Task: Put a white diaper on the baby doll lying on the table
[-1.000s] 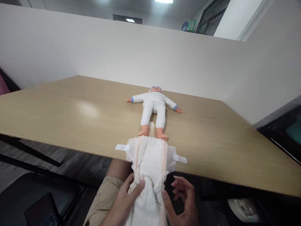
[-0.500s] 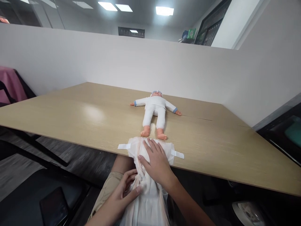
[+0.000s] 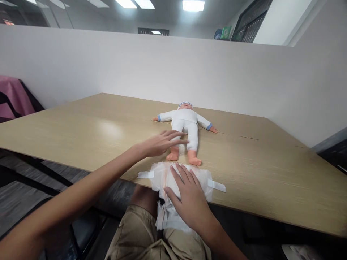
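Note:
A white diaper is spread over the table's near edge, its two side tabs stretched outward and its lower part hanging down over my lap. My right hand lies flat on it, fingers spread. Beyond the diaper a baby doll in white clothes with blue cuffs rests on its back, arms out and feet toward me. My left hand is over the doll's legs with its fingers stretched out, holding nothing; whether it touches them I cannot tell.
The wooden table meets a white partition wall at the back. A black chair stands at the lower left, and pink cloth hangs at the far left. A dark object is at the right edge.
My left hand has left the diaper's lower part and moved up and forward over the doll's legs. The diaper's lower end now hangs shorter over my lap. My right hand stays on the diaper.

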